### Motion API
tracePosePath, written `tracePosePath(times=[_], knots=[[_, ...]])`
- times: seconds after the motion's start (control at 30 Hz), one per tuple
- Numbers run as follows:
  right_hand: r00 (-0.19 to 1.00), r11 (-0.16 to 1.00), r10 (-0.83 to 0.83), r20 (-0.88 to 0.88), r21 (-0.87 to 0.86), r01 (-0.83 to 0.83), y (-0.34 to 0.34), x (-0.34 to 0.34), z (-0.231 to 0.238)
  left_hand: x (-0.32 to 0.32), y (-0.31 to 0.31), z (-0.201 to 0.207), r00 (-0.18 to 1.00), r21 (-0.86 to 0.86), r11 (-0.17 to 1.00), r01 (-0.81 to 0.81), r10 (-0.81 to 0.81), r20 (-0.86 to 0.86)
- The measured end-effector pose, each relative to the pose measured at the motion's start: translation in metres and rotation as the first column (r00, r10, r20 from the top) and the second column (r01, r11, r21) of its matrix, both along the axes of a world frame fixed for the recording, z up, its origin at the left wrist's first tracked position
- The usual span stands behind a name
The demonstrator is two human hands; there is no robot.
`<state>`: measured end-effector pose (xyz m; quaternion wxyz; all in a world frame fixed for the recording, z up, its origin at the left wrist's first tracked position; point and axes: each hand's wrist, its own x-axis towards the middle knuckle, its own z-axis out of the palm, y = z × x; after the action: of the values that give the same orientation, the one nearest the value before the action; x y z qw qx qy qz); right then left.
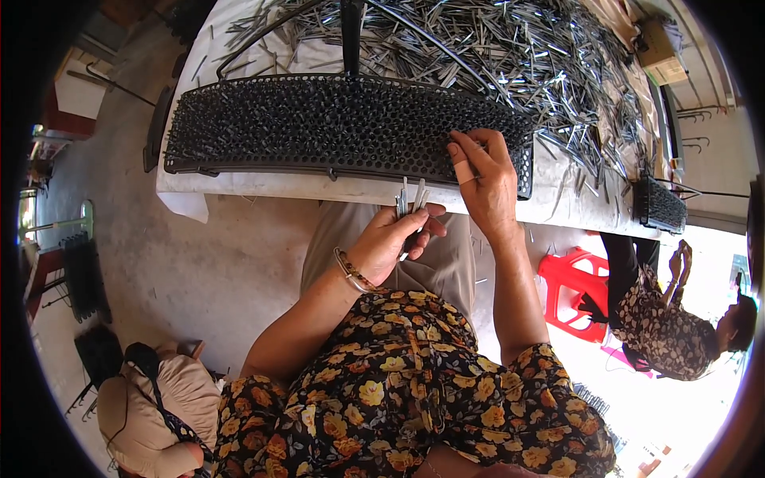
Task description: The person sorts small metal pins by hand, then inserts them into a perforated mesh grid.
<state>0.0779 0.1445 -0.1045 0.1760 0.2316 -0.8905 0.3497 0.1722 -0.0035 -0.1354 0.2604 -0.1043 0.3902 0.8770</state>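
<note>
A long black perforated panel (343, 123) lies along the table's near edge, its left and middle holes packed with short dark strips standing out of it. Toward its right end, more bare holes show. There my right hand (490, 191) is closed, thumb and fingertips pinched together against the panel. What they pinch is too small to make out. One finger wears a pale bandage. Below the panel's front edge, my left hand (381, 245) grips a small bundle of thin grey strips (408, 195), their ends sticking up past the thumb.
A wide heap of loose dark strips (518, 56) covers the white-clothed table (255, 182). Another dark panel (660, 205) stands at its right corner. A red plastic stool (574, 291) and a person (669, 334) are at right; another person (159, 406) is at lower left. A cardboard box (663, 52) sits far right.
</note>
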Motion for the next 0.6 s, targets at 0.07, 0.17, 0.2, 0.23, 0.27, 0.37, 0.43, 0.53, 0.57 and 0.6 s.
tracePosePath(times=[0.07,0.17,0.2,0.23,0.27,0.37,0.43,0.53,0.57,0.6], knots=[[0.999,0.998,0.026,-0.026,0.054,-0.024,0.003,-0.001,0.002,0.000,0.001,0.000,1.000,-0.002,1.000,0.001,-0.001,-0.005],[0.994,0.985,0.077,-0.074,0.159,-0.065,0.002,-0.001,0.005,0.001,0.001,0.001,1.000,-0.010,1.000,-0.002,0.002,-0.006],[0.990,0.975,0.100,-0.097,0.210,-0.078,0.002,-0.001,0.006,0.001,0.001,0.001,1.000,-0.015,1.000,-0.003,0.003,-0.003],[0.990,0.974,0.100,-0.098,0.211,-0.077,0.003,-0.001,0.006,0.001,0.001,0.001,1.000,-0.014,1.000,-0.003,0.003,-0.004],[0.991,0.975,0.096,-0.089,0.208,-0.076,0.003,-0.002,0.004,0.001,0.001,0.000,1.000,-0.010,1.000,-0.006,0.006,-0.010],[0.994,0.983,0.103,-0.045,0.156,-0.095,0.007,-0.002,0.002,0.001,0.002,0.000,1.000,-0.007,1.000,-0.006,0.006,-0.018],[0.992,0.987,0.123,-0.006,0.103,-0.122,0.006,-0.003,0.001,0.003,0.000,-0.001,1.000,-0.012,1.000,-0.011,0.011,-0.016],[0.976,0.961,0.180,-0.125,0.234,-0.147,0.005,-0.009,0.007,0.002,0.000,-0.001,1.000,-0.003,1.000,-0.013,0.013,-0.007],[0.966,0.939,0.214,-0.147,0.304,-0.161,0.006,-0.010,0.010,0.002,0.001,0.000,1.000,-0.007,1.000,-0.008,0.008,-0.008],[0.953,0.911,0.252,-0.167,0.372,-0.176,0.005,-0.011,0.011,0.003,0.000,0.000,1.000,-0.013,1.000,-0.007,0.007,-0.009]])
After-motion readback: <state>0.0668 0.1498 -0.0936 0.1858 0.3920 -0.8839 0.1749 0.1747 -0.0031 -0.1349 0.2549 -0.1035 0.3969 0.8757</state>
